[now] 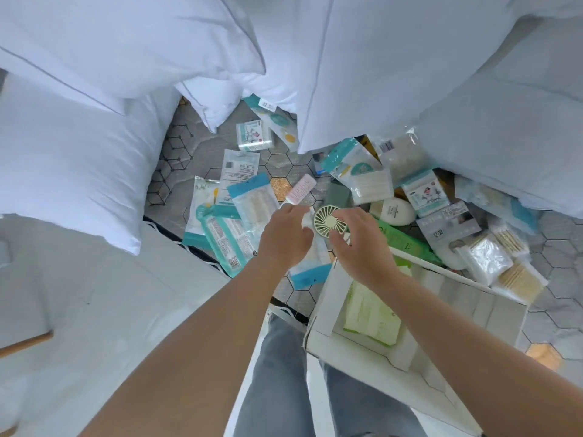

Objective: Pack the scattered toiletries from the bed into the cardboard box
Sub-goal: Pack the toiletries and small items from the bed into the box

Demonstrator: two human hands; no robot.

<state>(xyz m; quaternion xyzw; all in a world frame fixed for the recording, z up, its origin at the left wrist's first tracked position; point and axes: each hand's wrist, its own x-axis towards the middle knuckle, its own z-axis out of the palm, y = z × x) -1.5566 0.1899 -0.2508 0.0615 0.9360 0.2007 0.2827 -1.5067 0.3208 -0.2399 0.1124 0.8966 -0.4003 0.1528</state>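
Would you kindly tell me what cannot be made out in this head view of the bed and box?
Head view only.
The left hand's grip: its fingers cover a blurred whitish item.
The pale green round fan: its lower edge is behind the right hand.
The teal-and-white flat packet: partly under the white pillow.
The white cardboard box: the right forearm crosses its inside.
Packet print: too small.

Pillows (126, 42) fill the top of the frame, behind packets (227, 228) scattered on the bed (284, 165). The cardboard box (328, 307) sits lower right of centre, with a wipes pack (369, 313) inside. The fan (326, 220) lies at centre between the left hand (284, 238) and right hand (362, 247). Swab packs (508, 263) lie right of the box.
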